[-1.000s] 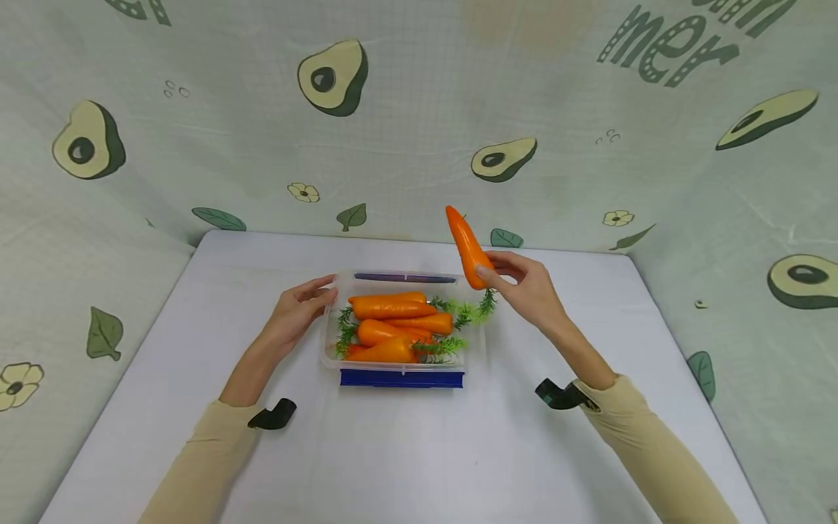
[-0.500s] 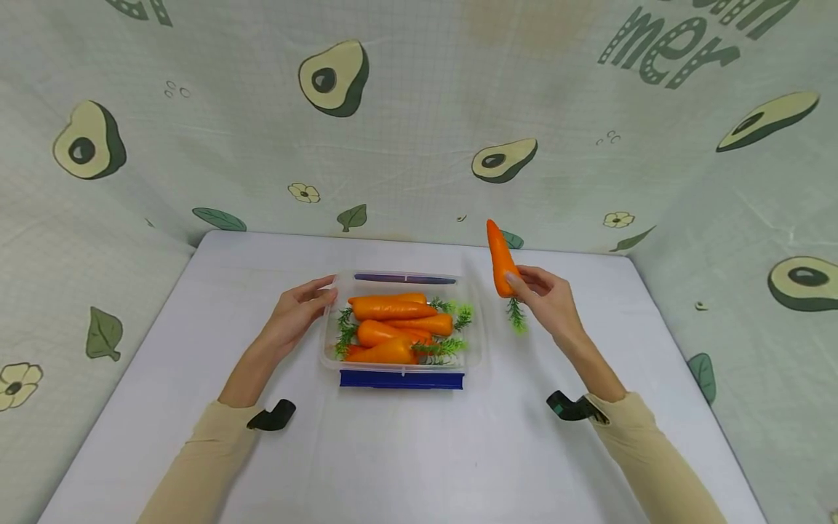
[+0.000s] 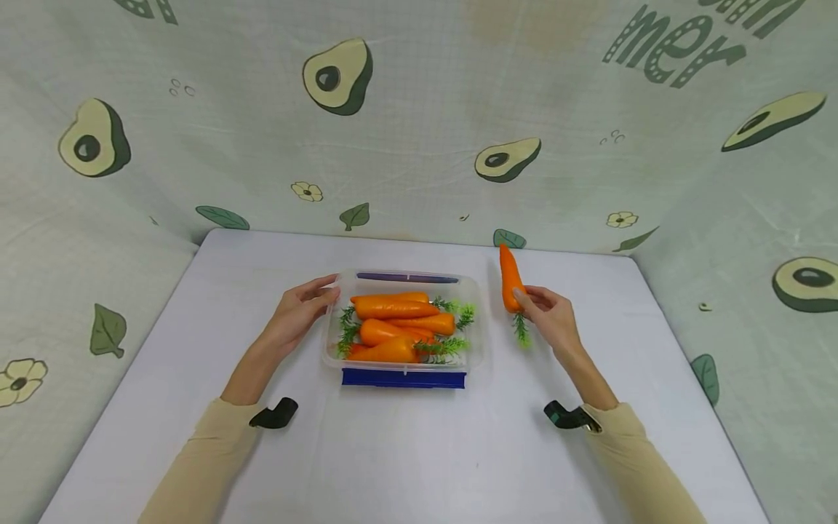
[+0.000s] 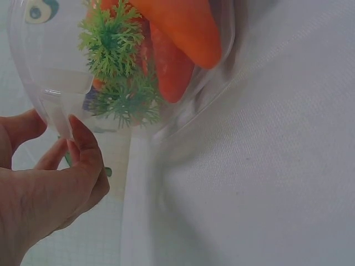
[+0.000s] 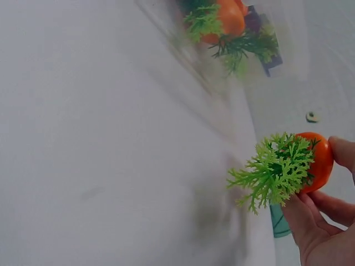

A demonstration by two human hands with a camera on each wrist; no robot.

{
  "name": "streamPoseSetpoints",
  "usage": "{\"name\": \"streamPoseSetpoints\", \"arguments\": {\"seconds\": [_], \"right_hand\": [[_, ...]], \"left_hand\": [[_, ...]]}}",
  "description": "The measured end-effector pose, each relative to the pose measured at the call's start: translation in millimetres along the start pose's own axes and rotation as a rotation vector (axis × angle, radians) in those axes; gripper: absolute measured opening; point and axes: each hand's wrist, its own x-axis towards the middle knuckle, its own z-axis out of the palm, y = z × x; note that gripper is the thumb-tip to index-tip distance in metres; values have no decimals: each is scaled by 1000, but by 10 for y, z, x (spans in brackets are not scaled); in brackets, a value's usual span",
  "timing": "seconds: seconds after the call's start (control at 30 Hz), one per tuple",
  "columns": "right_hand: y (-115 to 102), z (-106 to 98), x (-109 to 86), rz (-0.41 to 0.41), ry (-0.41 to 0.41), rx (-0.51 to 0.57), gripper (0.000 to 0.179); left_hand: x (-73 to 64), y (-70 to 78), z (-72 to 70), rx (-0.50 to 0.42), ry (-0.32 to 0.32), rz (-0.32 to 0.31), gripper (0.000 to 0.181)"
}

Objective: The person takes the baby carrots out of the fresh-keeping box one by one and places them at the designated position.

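Note:
A clear plastic food container stands mid-table with several orange carrots inside, their green tops toward both ends. My left hand pinches the container's left side; in the left wrist view, thumb and fingers close on a clear flap at its edge. To the right of the container, my right hand grips one carrot near its leafy end. Its tip points up and away, and the green top hangs down toward the table.
Blue clips fold out at the container's front and back. The white table meets a pale cloth wall printed with avocados at the back and sides. A dark wrist camera sits at each cuff.
My right hand has carried the carrot from over the container's right back corner out to the right, then lower toward the table. The left hand has stayed on the container.

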Motion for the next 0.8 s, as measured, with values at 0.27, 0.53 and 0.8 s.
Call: {"name": "streamPoseSetpoints", "arguments": {"seconds": [0.27, 0.53, 0.8], "right_hand": [[153, 86, 58, 45, 15, -68, 68], [180, 157, 60, 36, 31, -188, 68], [159, 210, 64, -67, 62, -262, 59]], "left_hand": [[31, -13, 3, -7, 3, 1, 58], [26, -12, 7, -6, 9, -3, 57], [22, -20, 4, -5, 6, 2, 57]]}}
